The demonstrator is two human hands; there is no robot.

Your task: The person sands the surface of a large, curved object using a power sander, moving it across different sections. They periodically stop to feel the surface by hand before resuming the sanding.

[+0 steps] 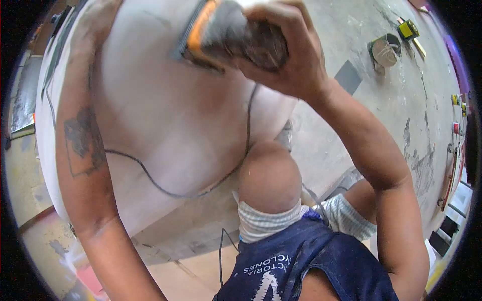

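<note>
My right hand (296, 55) is wrapped round the dark rear grip of an orange and grey power sander (213, 30), blurred by motion. The sander's flat pad side faces a large white, smoothly curved panel (150, 110), close over its upper part. A black cord (196, 194) loops down from near the sander, across the panel and off behind my left forearm (83, 140). That forearm reaches up along the panel's left side and leaves the picture at the top, so my left hand is out of sight.
My knee (269, 175) is bent against the panel's lower edge. On the worn grey floor (321, 135) to the right lie a dark flat sheet (348, 78), a bucket (385, 50) and a yellow-and-black tin (408, 30). Several small cans stand at the far right.
</note>
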